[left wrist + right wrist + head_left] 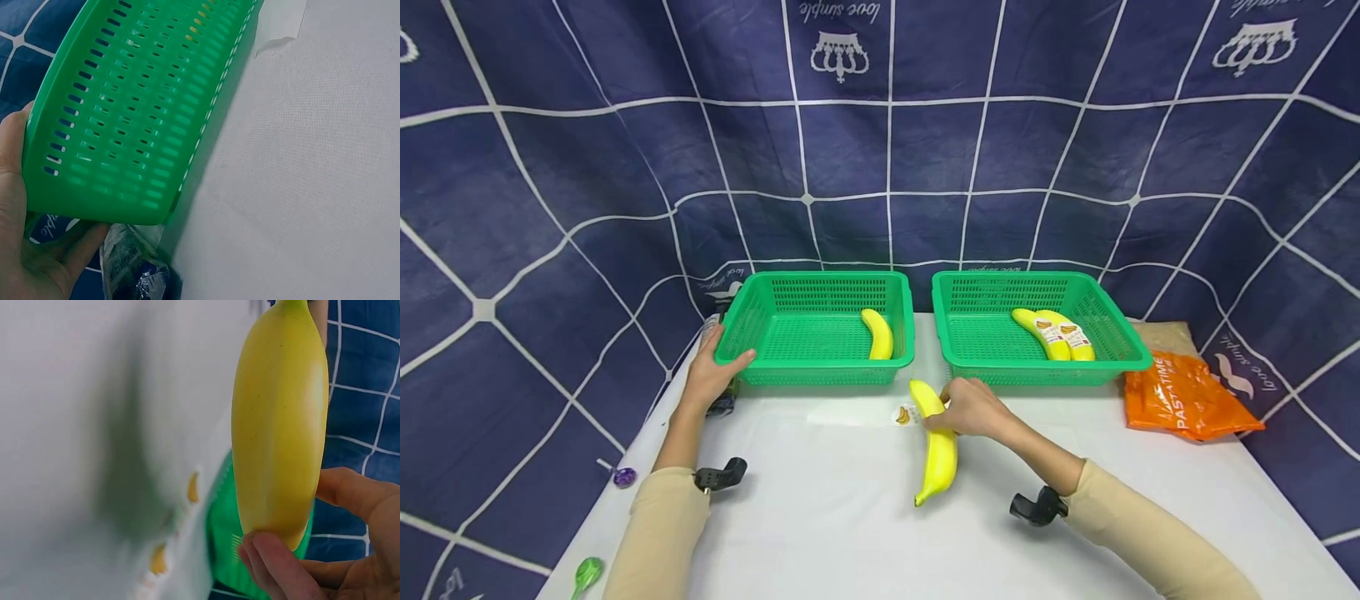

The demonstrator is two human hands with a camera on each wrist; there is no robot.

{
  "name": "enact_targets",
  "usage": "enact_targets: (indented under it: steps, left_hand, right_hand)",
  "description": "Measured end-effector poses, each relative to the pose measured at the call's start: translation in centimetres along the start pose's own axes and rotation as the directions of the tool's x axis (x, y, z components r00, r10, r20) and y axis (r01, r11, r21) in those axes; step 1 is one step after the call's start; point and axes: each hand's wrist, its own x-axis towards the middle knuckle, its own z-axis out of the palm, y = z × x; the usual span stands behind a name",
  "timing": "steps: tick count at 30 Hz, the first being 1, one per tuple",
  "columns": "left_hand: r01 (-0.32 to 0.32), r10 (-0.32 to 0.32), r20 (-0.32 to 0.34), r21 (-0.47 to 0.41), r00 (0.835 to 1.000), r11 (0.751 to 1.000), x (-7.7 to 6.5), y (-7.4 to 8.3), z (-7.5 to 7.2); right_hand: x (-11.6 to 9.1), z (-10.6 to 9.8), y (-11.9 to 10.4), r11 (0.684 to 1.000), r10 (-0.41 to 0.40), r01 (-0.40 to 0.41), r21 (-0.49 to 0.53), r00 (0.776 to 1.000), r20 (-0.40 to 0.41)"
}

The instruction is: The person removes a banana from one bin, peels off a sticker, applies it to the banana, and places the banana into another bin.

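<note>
My right hand (973, 408) holds a yellow banana (940, 462) over the white table, fingers and thumb at its upper part. The right wrist view shows this banana (281, 425) up close, fingertips (278, 562) near its end. My left hand (707, 372) grips the left front corner of the left green basket (808, 375), thumb along the front rim. One banana (878, 335) lies inside at its right. A pale strip with a banana-picture sticker (904, 415) lies in front of the baskets, next to the held banana.
The right green basket (1037, 375) holds two bananas (1063, 335) with stickers on them. Beside it lies an orange pasta bag (1180, 396). Dark plastic packaging (134, 269) sits by the left basket's end. A purple lollipop (624, 477) and a green one (588, 572) lie at the left edge.
</note>
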Motion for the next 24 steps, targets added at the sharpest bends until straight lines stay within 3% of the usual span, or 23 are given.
enact_targets:
  steps: [12, 24]
  left_hand:
    - [-0.01, 0.01, 0.014, 0.003, 1.0, 1.0, -0.2, 0.1, -0.2]
    - [-0.015, 0.015, 0.008, 0.007, 1.0, 1.0, 0.1, -0.1, -0.3]
  right_hand:
    - [-0.7, 3.7, 1.5, 0.999, -0.044, 0.044, -0.002, 0.999, 0.014]
    - [-0.9, 5.0, 2.2, 0.999, -0.019, 0.016, 0.047, 0.997, 0.07]
